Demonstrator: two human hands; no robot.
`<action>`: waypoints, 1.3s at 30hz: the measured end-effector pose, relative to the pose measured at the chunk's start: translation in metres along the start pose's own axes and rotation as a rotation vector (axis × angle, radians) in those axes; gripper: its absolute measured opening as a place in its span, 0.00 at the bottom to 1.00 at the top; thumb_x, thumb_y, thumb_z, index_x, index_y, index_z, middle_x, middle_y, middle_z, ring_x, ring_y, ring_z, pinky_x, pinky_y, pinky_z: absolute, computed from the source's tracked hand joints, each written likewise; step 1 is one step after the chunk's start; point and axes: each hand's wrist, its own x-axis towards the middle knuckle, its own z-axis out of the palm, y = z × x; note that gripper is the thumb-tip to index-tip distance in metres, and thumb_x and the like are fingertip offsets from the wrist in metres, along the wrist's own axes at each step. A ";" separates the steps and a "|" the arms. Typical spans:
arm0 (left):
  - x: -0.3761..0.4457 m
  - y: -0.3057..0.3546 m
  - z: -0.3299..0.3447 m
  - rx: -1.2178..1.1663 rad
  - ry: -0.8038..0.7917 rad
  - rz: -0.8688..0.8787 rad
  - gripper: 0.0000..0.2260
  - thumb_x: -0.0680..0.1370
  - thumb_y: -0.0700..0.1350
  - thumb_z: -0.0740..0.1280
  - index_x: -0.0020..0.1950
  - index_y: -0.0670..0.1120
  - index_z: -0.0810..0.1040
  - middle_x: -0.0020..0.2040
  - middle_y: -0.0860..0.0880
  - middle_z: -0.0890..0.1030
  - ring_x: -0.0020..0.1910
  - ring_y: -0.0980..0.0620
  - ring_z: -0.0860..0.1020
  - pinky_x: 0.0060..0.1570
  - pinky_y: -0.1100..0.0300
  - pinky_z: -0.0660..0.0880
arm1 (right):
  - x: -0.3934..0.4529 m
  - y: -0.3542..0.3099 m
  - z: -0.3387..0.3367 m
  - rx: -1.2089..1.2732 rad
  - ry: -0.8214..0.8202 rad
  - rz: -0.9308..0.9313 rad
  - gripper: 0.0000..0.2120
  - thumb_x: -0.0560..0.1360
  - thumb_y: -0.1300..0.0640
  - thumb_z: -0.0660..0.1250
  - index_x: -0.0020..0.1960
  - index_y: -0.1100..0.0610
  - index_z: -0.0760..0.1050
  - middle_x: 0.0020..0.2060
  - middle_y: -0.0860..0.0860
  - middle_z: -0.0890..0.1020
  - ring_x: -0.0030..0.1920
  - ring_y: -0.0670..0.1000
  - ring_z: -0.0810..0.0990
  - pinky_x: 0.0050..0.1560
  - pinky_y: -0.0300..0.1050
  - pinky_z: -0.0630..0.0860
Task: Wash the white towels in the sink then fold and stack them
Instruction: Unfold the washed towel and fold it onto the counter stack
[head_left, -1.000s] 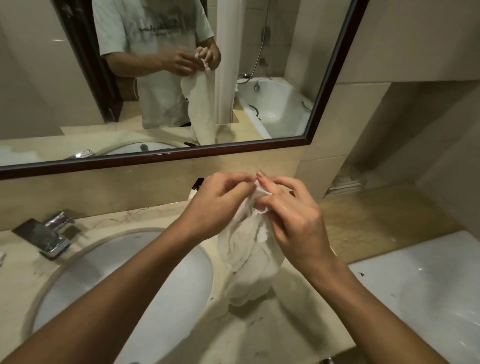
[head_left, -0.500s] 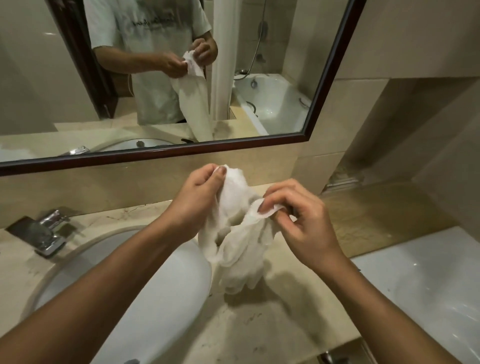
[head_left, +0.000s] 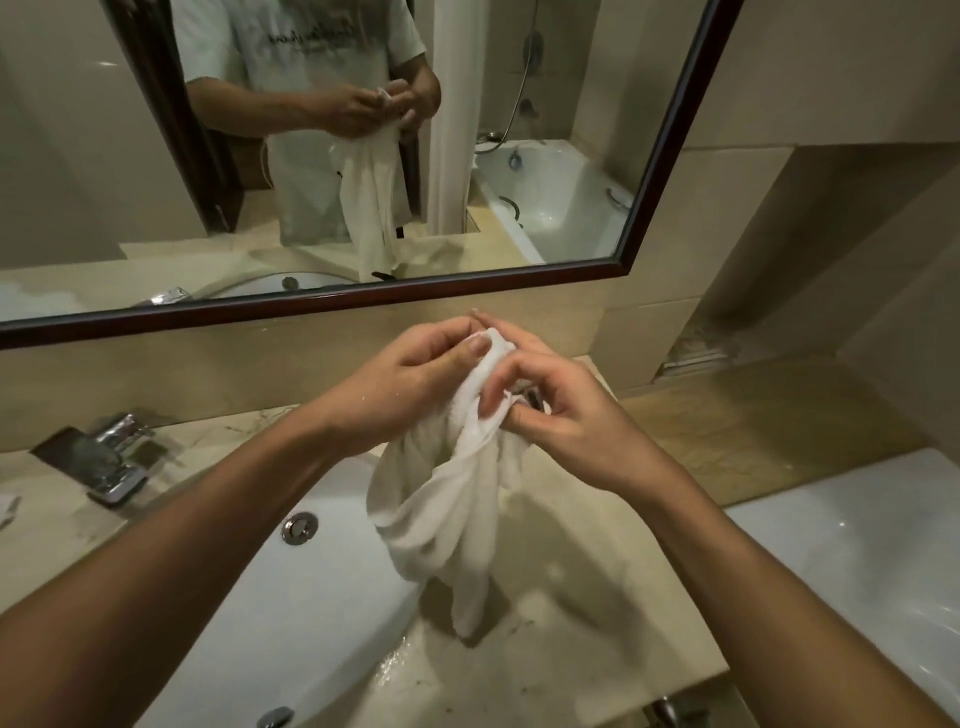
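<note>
Both hands work one white towel (head_left: 447, 499), held in the air above the marble countertop (head_left: 582, 613), just off the right rim of the sink (head_left: 291, 613).

Left hand (head_left: 400, 395): thumb and fingers curled, pinching the towel's top bunch. Right hand (head_left: 556, 421): fingertips pinch a fold of the same edge close beside the left; remaining fingers curled loosely.

The towel hangs twisted and limp, its lower tip at or just above the counter; contact cannot be told. Looks wet. Puddles on the counter near its front edge.

Judgement: grips sit close together at one edge, probably hunting for a corner to open the cloth for folding.

Faucet (head_left: 111, 462) at the counter's left rear.
</note>
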 end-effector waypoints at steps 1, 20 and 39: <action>0.001 0.001 -0.001 0.054 -0.013 0.030 0.12 0.85 0.42 0.57 0.58 0.38 0.77 0.50 0.46 0.81 0.49 0.50 0.79 0.50 0.59 0.76 | 0.002 -0.001 -0.001 -0.033 0.012 -0.011 0.14 0.74 0.66 0.68 0.42 0.47 0.78 0.69 0.43 0.73 0.71 0.39 0.70 0.62 0.31 0.68; -0.016 -0.065 0.012 0.378 0.412 -0.477 0.06 0.74 0.44 0.69 0.50 0.49 0.79 0.44 0.48 0.81 0.41 0.49 0.77 0.38 0.58 0.70 | 0.002 0.026 -0.032 -0.615 0.317 -0.098 0.12 0.68 0.73 0.67 0.41 0.57 0.81 0.37 0.49 0.76 0.36 0.45 0.71 0.38 0.30 0.66; 0.018 -0.016 -0.041 -0.081 0.174 -0.707 0.08 0.79 0.31 0.62 0.51 0.36 0.81 0.44 0.42 0.83 0.40 0.51 0.82 0.40 0.60 0.82 | -0.009 0.036 -0.055 -0.866 0.280 -0.121 0.13 0.69 0.73 0.70 0.43 0.56 0.77 0.41 0.50 0.76 0.40 0.49 0.75 0.39 0.48 0.76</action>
